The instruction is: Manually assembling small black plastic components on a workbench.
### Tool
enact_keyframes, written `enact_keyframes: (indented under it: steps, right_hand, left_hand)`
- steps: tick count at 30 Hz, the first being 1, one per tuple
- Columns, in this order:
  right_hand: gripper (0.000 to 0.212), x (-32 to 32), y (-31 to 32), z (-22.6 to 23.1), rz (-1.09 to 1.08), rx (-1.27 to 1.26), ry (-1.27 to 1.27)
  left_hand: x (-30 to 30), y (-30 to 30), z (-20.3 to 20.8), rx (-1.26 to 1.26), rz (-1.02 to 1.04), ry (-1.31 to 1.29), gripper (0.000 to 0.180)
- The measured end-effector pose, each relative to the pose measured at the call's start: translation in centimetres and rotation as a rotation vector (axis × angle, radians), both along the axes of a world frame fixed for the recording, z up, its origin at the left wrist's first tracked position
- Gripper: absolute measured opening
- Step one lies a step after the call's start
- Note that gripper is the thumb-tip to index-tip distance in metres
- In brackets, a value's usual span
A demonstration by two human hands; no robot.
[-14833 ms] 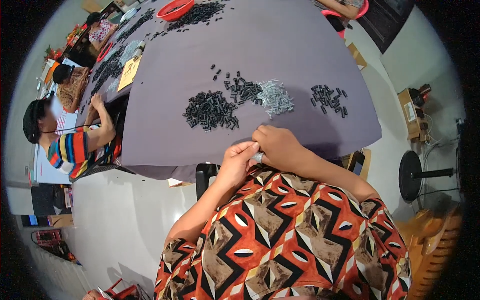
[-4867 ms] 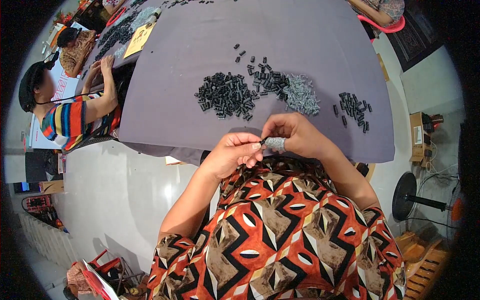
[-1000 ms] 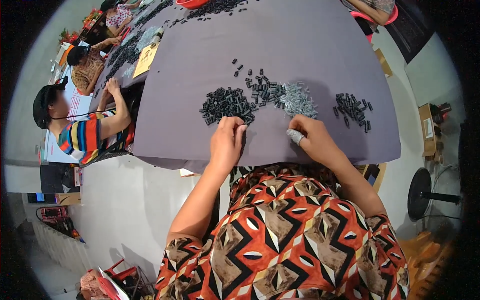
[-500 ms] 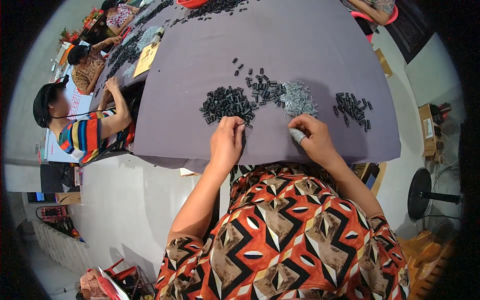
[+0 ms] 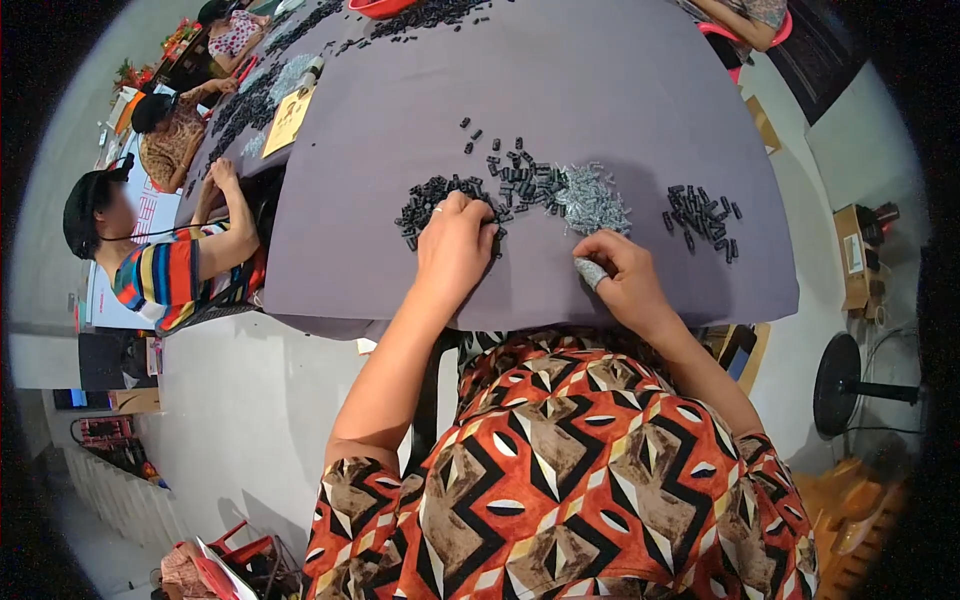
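Observation:
My left hand [image 5: 455,240] reaches over the near edge of a pile of small black cylindrical parts [image 5: 420,213]. Its fingers are bent together, the fingertips among the pieces, and what they pinch is hidden. My right hand [image 5: 625,275] rests closed just in front of a heap of small silvery-grey pins [image 5: 594,195], index finger curled to the thumb. Grey wrapping [image 5: 590,271] covers one of its digits. Whatever it holds is too small to make out. More black parts [image 5: 528,182] lie loosely between pile and heap. A separate black group [image 5: 702,215] sits to the right.
A grey cloth [image 5: 380,120] covers the table. At its far end are a red bowl [image 5: 380,8] and more black parts. A yellow card [image 5: 288,122] lies at the left edge. Several people sit along the left side, one at the far right. A black fan [image 5: 838,385] stands right.
My left hand has moved forward from the pile's near edge onto the black parts, its fingers now dipping among them. My right hand stays nearly in place.

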State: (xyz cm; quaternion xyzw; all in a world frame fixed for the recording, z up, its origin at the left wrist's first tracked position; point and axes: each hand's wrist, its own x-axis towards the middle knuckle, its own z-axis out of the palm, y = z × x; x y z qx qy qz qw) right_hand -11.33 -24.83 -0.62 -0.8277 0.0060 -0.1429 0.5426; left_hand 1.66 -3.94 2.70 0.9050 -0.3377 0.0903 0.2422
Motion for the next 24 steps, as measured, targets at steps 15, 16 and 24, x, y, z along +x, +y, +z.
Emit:
enact_keyframes:
  steps: [15,16,24]
  right_hand:
    - [0.023,-0.1,-0.3,0.2,0.037,-0.018,0.01]
    - [0.024,0.0,-0.4,0.2,0.034,-0.029,0.022]
    - [0.024,-0.2,0.7,1.2,0.125,0.233,0.09]
  left_hand:
    - [-3.6,1.2,0.6,-0.764,-0.139,1.138,0.013]
    - [-4.0,1.3,0.2,-0.793,-0.142,1.179,0.013]
    - [-6.2,1.0,-2.0,-0.822,-0.155,1.253,0.013]
